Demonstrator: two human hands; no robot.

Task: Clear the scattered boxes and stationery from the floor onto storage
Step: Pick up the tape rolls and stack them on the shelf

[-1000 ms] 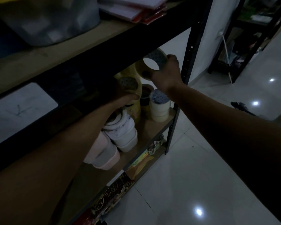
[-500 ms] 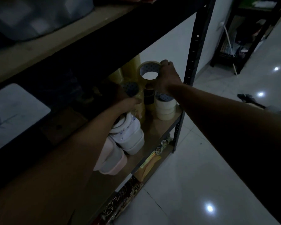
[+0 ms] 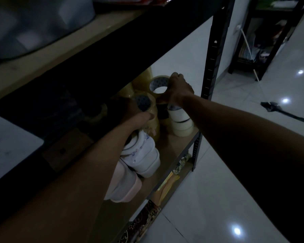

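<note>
A dark metal rack holds a wooden shelf point(image 3: 175, 151) at waist height. My right hand point(image 3: 178, 90) grips a roll of clear tape point(image 3: 158, 83) above a stack of white tape rolls point(image 3: 181, 123) near the shelf's right end. My left hand point(image 3: 135, 113) reaches under the upper shelf and holds the top of a stack of yellowish tape rolls point(image 3: 147, 109); its fingers are mostly in shadow.
White and pink lidded containers point(image 3: 142, 160) lie on the shelf under my left forearm. A grey bin point(image 3: 33, 23) sits on the upper shelf. Books and paper point(image 3: 167, 183) fill the lower shelf. A mop point(image 3: 272, 106) lies on the tiled floor, before a second rack point(image 3: 267, 41).
My right hand has lowered the clear tape roll toward the stacks on the shelf. My left hand has stayed on the yellowish stack. The camera has dipped a little.
</note>
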